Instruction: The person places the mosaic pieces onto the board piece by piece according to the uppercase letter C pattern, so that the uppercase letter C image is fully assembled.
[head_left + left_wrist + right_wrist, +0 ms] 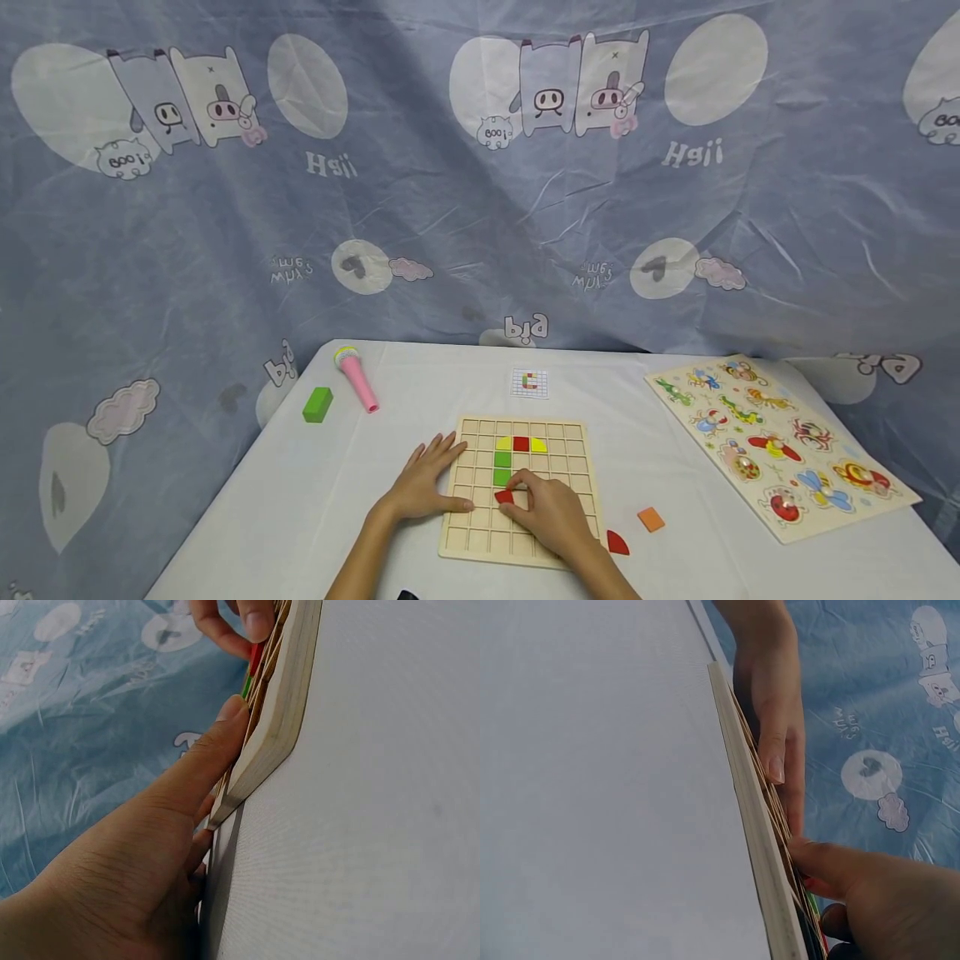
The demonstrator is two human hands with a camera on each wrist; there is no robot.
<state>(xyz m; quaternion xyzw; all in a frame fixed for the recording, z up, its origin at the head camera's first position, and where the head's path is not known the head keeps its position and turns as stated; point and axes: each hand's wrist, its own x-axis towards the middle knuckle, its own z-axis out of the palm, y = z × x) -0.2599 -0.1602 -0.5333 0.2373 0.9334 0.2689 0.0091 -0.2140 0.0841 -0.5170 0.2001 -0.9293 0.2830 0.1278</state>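
A wooden grid board (480,542) lies on the white table. My left hand (426,482) rests with spread, straight fingers along its left edge, the thumb over the rim. Between thumb and index finger, my right hand (551,512) pinches a small red tile (503,497) at a cell just below two green square tiles (502,468). Its exact shape is partly hidden by the fingers. Above the green ones, a row holds a yellow quarter-round tile (505,443), a red square tile (521,444) and another yellow quarter-round tile (538,446).
Right of the board lie a red quarter-round tile (617,543) and an orange square tile (651,519). Behind it is a small pattern card (529,383). A pink toy microphone (358,379) and green block (318,405) lie at left, an insect puzzle board (783,450) at right.
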